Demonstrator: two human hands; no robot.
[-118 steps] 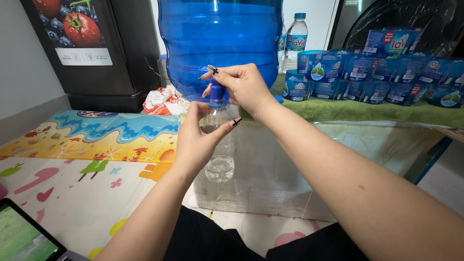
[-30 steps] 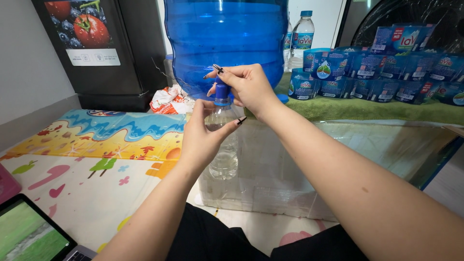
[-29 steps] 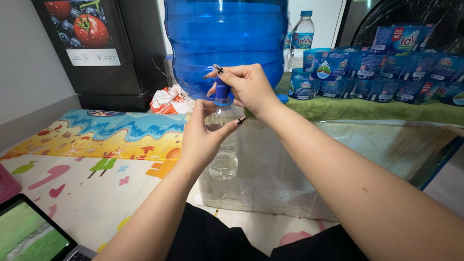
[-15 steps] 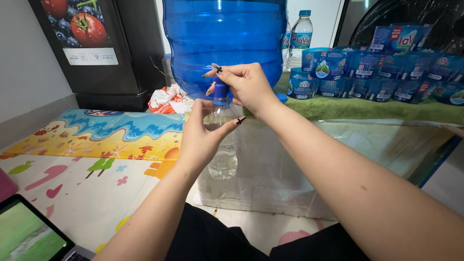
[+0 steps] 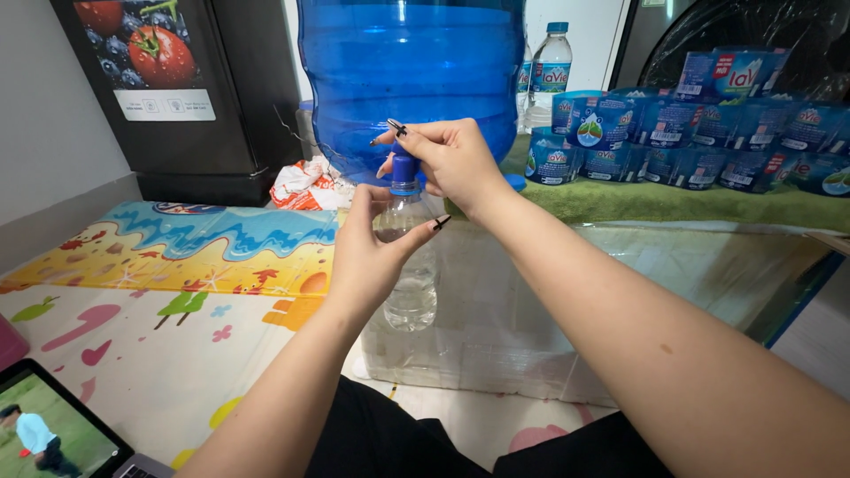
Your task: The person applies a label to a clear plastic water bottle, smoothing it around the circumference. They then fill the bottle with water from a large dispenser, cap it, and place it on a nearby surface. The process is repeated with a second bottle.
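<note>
Head view: a clear plastic bottle is held upright, just under the tap of a big blue jug. Bottle is transparent and ribbed low down; water level cannot be told. Its mouth sits right at the blue tap. The bottle's upper body is gripped by the left hand, fingers wrapped around it. The tap is pinched from above by the right hand, fingers closed on it. Behind, packs of small bottles are stacked on a green cloth. A colourful mat lies left; a laptop shows at the lower left corner.
</note>
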